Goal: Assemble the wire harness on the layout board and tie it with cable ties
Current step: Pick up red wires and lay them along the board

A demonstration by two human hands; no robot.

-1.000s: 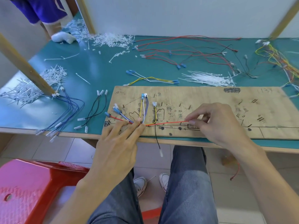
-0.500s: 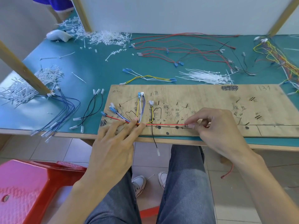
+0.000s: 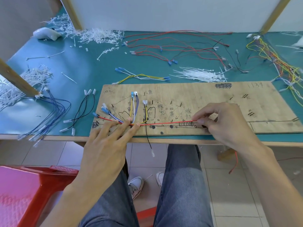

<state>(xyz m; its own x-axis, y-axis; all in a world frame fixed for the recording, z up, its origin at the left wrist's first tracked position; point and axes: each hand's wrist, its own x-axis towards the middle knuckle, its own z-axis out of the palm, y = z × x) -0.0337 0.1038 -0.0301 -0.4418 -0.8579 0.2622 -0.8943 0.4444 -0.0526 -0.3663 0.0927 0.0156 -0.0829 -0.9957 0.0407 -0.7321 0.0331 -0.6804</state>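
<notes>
Teal matting covers the surface [image 3: 98, 63], and the plywood layout board [image 3: 205, 95] lies along its near edge, scribbled with routing lines and characters. A red wire [image 3: 164, 124] runs straight across the lower part of the board, from a blue terminal at the nine o'clock end toward three o'clock.

The left hand [image 3: 106, 148] lies flat with its fingers straight. Two fingertips [image 3: 136, 126] press the red wire down where the branch wires [image 3: 133, 105] in yellow, white and blue meet it. Those branches fan up toward twelve o'clock and end in small connectors. The right hand [image 3: 226, 122] pinches the red wire between thumb and forefinger at its three o'clock end, with the other fingers curled.

Just beside the pressed spot, a yellow wire [image 3: 146, 113] curves up the board. A black wire [image 3: 148, 140] hangs from there over the near edge toward six o'clock.

- At twelve o'clock of the board lie a yellow and white wire pair [image 3: 142, 77] and a loose heap of white cable ties [image 3: 198, 74].
- Farther back, red wires [image 3: 180, 46] sprawl over the mat, with a litter of cut tie ends [image 3: 98, 36] at eleven o'clock.
- At nine o'clock of the board lie black leads [image 3: 82, 110] and a bunch of blue wires [image 3: 55, 112], near a wooden post [image 3: 16, 79].
- At two o'clock sits a tangle of multicoloured wires [image 3: 278, 63].

A red plastic stool [image 3: 24, 194] stands on the tiled floor at seven o'clock, beside the person's jeans [image 3: 180, 185].
</notes>
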